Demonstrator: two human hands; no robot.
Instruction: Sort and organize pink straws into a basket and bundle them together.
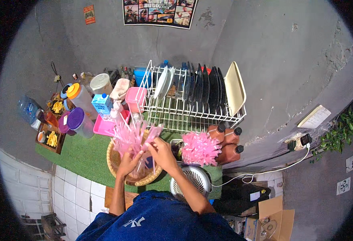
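Observation:
My left hand (129, 162) holds a large bunch of pink plastic-wrapped straws (129, 140) over a round wicker basket (112, 167). Close beside it, my right hand (163, 153) grips a smaller group of the wrapped straws (154, 134) between thumb and fingers. More clear wrapping hangs down inside the basket, below my hands. To the right stands a container densely filled with pink wrapped pieces (201, 149), their ends spreading outwards. The basket's bottom is mostly hidden by the straws and my hands.
A white wire dish rack (167, 113) with black plates (206, 87) stands behind. Brown-filled bottles (231, 154) are at the right, a white fan (190, 182) near my right forearm. A pink tray (104, 129), milk carton (102, 104) and purple-lidded container (84, 125) stand left on green matting (86, 153).

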